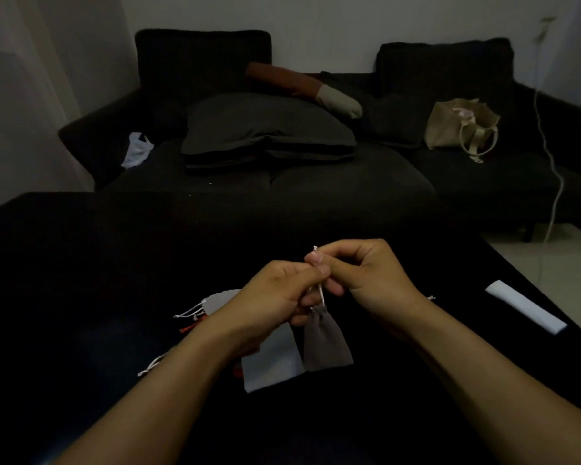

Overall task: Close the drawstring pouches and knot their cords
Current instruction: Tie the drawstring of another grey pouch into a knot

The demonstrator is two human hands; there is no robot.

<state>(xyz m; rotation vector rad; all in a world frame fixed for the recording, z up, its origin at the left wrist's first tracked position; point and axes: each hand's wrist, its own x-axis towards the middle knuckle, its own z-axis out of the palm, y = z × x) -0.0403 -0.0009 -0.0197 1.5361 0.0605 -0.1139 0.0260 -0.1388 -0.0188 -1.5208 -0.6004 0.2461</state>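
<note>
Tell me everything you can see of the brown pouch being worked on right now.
The brown pouch is small, of soft matte cloth, taupe in the dim light. Its neck is gathered shut, and it hangs tilted from a pale cord over the black table, its lower corner overlapping a white pouch. The left hand grips the cord at the neck; the right hand pinches the cord's end above. Whether a knot is tied cannot be told.

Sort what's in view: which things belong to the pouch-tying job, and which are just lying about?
Job: brown pouch, its cord, left hand, right hand, grey pouch, white pouch.
Lying about: sofa, cushion, tote bag, white strip.
</note>
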